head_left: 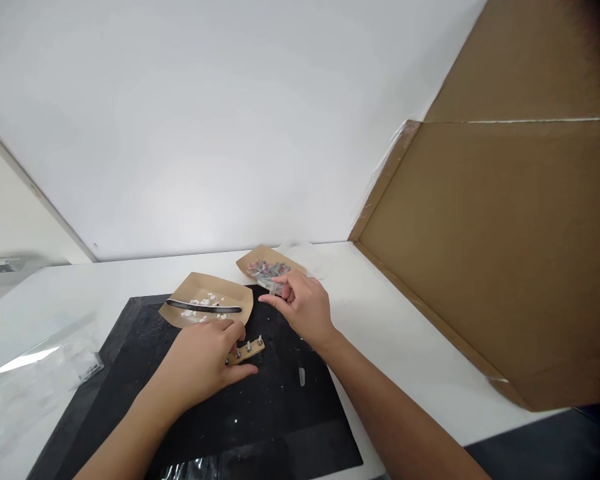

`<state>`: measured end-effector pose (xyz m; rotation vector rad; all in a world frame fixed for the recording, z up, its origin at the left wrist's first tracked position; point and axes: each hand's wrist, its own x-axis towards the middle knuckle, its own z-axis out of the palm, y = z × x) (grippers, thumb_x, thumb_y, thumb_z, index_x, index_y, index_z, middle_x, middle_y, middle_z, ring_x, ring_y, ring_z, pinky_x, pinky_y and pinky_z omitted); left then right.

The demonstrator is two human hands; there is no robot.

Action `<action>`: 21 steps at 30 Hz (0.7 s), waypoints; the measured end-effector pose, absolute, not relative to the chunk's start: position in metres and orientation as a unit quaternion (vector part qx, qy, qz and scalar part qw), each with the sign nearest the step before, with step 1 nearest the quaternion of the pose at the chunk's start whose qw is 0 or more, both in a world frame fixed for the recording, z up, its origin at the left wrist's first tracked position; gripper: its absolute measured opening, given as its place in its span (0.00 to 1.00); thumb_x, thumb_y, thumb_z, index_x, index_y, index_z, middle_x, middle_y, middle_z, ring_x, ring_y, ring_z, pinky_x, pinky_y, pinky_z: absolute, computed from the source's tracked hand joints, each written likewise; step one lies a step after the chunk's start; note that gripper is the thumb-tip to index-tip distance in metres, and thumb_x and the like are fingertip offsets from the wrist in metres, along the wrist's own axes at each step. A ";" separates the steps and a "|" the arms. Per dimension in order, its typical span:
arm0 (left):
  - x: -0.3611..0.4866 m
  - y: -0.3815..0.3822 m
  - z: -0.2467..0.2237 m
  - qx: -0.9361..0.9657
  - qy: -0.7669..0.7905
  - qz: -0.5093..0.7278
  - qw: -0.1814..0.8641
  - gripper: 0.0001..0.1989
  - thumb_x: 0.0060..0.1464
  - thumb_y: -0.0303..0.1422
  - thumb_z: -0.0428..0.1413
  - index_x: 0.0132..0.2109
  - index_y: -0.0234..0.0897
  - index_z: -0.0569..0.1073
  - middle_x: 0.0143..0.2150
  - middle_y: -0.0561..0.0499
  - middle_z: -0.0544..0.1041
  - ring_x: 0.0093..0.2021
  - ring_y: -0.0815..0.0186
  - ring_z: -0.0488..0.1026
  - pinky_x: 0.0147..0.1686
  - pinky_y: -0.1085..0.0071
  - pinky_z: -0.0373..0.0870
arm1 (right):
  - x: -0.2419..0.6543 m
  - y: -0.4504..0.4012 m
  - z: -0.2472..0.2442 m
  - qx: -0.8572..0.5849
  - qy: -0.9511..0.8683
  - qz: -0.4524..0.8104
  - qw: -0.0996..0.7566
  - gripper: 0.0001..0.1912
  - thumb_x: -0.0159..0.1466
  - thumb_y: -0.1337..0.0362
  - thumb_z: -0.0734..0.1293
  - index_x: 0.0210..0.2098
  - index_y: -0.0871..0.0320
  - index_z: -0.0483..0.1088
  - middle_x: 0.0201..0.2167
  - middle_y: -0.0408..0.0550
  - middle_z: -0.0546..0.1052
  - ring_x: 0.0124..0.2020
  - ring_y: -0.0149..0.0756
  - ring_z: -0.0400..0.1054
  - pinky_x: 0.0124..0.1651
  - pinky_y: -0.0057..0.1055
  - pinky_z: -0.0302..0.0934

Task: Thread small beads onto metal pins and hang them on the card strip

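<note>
Wooden strip [250,350] with small upright fittings sits over the black mat [280,427], and your left hand curls palm-down [205,360], fingers and thumb gripping one end. A paper tray [193,283] bearing a curved black tool [205,307] overlaps the mat's far edge; beyond that edge, your right hand [307,307] partly hides a second tray [253,257]. Clear plastic bags [35,400] line the mat's left side. Your right fingertips pinch a small clear piece [273,289] above the mat's far edge.

Bright light, soft glare on white wall [195,160], dark upper-right corner
</note>
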<state>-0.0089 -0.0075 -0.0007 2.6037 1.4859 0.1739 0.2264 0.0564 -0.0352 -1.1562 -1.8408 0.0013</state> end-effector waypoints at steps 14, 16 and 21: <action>-0.005 -0.009 -0.001 0.839 0.540 -0.030 0.059 0.18 0.55 0.44 0.65 0.49 0.42 0.77 0.45 0.43 0.83 0.45 0.46 0.80 0.38 0.62 0.68 | 0.225 0.059 -0.039 -0.465 -0.767 0.023 0.441 0.22 0.64 0.42 0.74 0.42 0.55 0.75 0.26 0.41 0.75 0.30 0.36 0.71 0.37 0.32 0.61; -0.004 -0.009 -0.002 0.841 0.536 -0.038 0.060 0.15 0.58 0.41 0.63 0.50 0.42 0.76 0.47 0.43 0.82 0.46 0.46 0.80 0.39 0.62 0.69 | 0.225 0.058 -0.039 -0.464 -0.769 0.022 0.439 0.22 0.65 0.43 0.74 0.42 0.55 0.75 0.26 0.41 0.75 0.30 0.36 0.71 0.37 0.32 0.60; -0.004 -0.008 -0.004 0.844 0.530 -0.029 0.078 0.13 0.60 0.34 0.61 0.51 0.43 0.76 0.46 0.45 0.82 0.47 0.50 0.80 0.41 0.63 0.68 | 0.224 0.057 -0.037 -0.455 -0.781 0.021 0.428 0.20 0.67 0.45 0.72 0.43 0.56 0.75 0.26 0.41 0.75 0.31 0.36 0.70 0.38 0.32 0.59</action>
